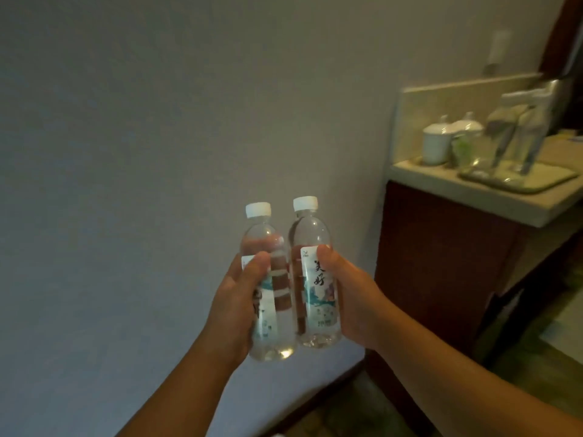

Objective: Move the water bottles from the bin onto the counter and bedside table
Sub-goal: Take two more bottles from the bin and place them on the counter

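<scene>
Each hand is wrapped round an upright bottle: left hand (235, 298) on the left bottle (268, 294), right hand (353, 298) on the right bottle (315, 279). The counter (473, 197) lies ahead to the right, nearer the right hand.

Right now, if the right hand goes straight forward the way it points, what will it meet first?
Probably the plain wall. The right hand holds its bottle upright in front of it, with the counter off to the right. Depth is hard to judge.
</scene>
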The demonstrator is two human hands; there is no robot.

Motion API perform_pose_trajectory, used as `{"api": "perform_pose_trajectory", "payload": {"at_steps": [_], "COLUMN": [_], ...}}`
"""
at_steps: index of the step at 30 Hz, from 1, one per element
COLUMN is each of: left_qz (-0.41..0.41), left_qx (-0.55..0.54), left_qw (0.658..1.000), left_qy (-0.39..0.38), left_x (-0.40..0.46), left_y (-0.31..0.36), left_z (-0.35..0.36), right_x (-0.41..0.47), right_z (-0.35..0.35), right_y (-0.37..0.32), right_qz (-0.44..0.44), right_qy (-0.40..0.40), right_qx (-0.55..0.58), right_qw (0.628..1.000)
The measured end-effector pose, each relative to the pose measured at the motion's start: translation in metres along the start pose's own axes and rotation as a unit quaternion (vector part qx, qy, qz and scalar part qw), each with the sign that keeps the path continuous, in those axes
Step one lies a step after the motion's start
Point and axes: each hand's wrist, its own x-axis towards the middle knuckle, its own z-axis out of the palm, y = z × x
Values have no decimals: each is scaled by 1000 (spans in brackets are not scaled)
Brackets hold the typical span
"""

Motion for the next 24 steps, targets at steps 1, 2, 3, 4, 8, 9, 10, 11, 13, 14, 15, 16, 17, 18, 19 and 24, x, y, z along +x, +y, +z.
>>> {"api": "perform_pose_trajectory", "payload": {"at_steps": [1, 2, 3, 4, 8, 9, 10, 11, 13, 14, 15, 16, 17, 18, 19, 24], "left_qz": [15, 27, 38, 48, 91, 98, 99, 98, 96, 94, 92, 88, 85, 87, 93, 126], "left_qx": [18, 31, 38, 44, 41, 40, 41, 39, 27, 20, 14, 8, 5, 5, 10, 48], "left_qw": [1000, 999, 998, 997, 991, 989, 988, 987, 986, 985, 985, 985, 985, 984, 982, 978], "left_qy": [-12, -25, -38, -49, -88, -101, -113, -123, -134, -140, -144, -147, -151, -156, -162, -162], "left_x": [5, 11, 18, 25, 55, 64, 72, 80, 97, 106, 115, 124, 131, 138, 145, 180], "left_y": [10, 18, 26, 31, 46, 47, 48, 48, 43, 40, 36, 32, 29, 25, 22, 10], "left_z": [22, 43, 66, 87, 182, 206, 230, 253, 298, 319, 341, 361, 380, 399, 416, 487], "right_x": [-3, -6, -9, -12, -23, -26, -30, -33, -37, -40, -42, -44, -45, -46, -47, -38], "right_z": [-12, -25, -41, -58, -137, -157, -177, -196, -235, -254, -271, -287, -302, -317, -331, -395], "right_y": [-20, -39, -57, -74, -141, -157, -171, -185, -211, -221, -232, -242, -251, -260, -268, -301], "right_qz": [-17, -34, -54, -73, -125, -136, -146, -155, -169, -170, -168, -168, -169, -172, -176, -186], "right_qy": [-4, -10, -21, -33, -34, -35, -35, -31, -12, 0, 11, 18, 26, 39, 55, 81], "right_qx": [7, 11, 12, 8, -45, -53, -57, -61, -66, -60, -52, -43, -37, -38, -42, -19], "right_qw": [1000, 999, 998, 997, 991, 989, 987, 985, 983, 984, 984, 985, 985, 984, 982, 979]}}
